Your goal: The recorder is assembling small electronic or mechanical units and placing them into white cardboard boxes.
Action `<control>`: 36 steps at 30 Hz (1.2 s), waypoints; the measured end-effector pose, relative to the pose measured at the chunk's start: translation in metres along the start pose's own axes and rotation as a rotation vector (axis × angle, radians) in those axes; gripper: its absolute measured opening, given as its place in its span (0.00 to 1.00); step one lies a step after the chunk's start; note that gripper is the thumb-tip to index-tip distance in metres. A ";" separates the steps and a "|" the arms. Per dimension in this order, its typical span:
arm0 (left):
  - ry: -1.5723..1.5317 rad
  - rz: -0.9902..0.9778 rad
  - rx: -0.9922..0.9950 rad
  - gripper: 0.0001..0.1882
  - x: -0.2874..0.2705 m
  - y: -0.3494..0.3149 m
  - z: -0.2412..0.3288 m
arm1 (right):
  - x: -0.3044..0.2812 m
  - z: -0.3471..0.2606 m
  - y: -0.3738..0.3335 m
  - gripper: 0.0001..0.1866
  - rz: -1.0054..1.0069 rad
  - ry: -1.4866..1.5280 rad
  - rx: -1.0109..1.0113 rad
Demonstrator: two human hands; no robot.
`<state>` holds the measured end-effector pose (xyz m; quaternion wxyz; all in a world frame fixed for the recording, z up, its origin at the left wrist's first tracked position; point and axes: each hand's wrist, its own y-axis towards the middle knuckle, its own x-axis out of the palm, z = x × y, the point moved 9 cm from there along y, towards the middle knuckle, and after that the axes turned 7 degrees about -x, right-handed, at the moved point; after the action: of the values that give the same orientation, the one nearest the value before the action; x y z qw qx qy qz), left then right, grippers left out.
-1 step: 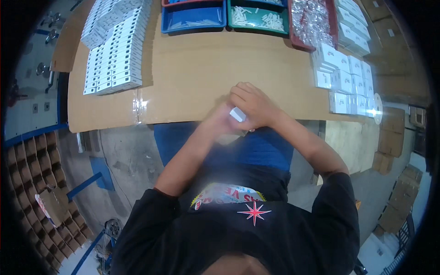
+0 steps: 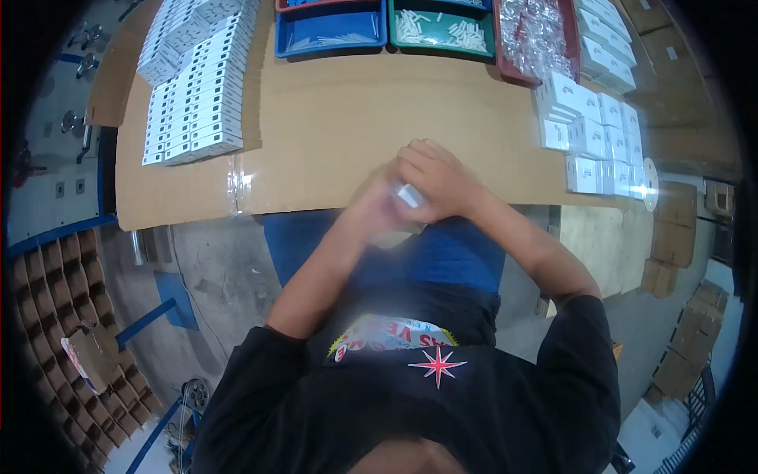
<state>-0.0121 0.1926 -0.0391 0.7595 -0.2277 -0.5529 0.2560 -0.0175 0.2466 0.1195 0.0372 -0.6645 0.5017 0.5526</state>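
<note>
A small white box (image 2: 410, 196) shows one pale end between my two hands, just above the near edge of the cardboard-covered table. My right hand (image 2: 438, 182) is closed over it from the right, fingers curled across the top. Against its other side presses my left hand (image 2: 377, 207), closed on the same box and blurred; its fingers are mostly hidden. Most of the box is covered by the hands. Below them a pale tan patch shows, too blurred to name.
Stacked white boxes (image 2: 193, 118) stand at the left; more white boxes (image 2: 588, 138) are at the right. Along the back sit a blue tray (image 2: 332, 54) with thin clear pieces, a green tray (image 2: 438, 49) with white cylinders, and a red tray (image 2: 517, 77) of clear plastic packets.
</note>
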 end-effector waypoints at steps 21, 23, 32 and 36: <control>0.617 0.411 0.670 0.18 -0.047 -0.005 0.075 | -0.046 0.064 -0.083 0.26 0.266 -0.364 0.337; 0.757 0.622 0.770 0.21 -0.054 -0.015 0.084 | -0.034 0.063 -0.096 0.25 0.263 -0.500 0.384; 1.215 0.909 0.870 0.42 -0.020 -0.048 0.083 | -0.013 0.060 -0.115 0.16 0.181 -0.327 0.473; 1.552 1.025 0.821 0.53 0.009 -0.059 0.078 | -0.008 0.069 -0.127 0.14 0.205 -0.296 0.504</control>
<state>-0.0760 0.1578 0.0266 0.7272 -0.2623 0.3873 0.5023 0.0249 0.3560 0.0344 0.2178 -0.4924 0.6766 0.5024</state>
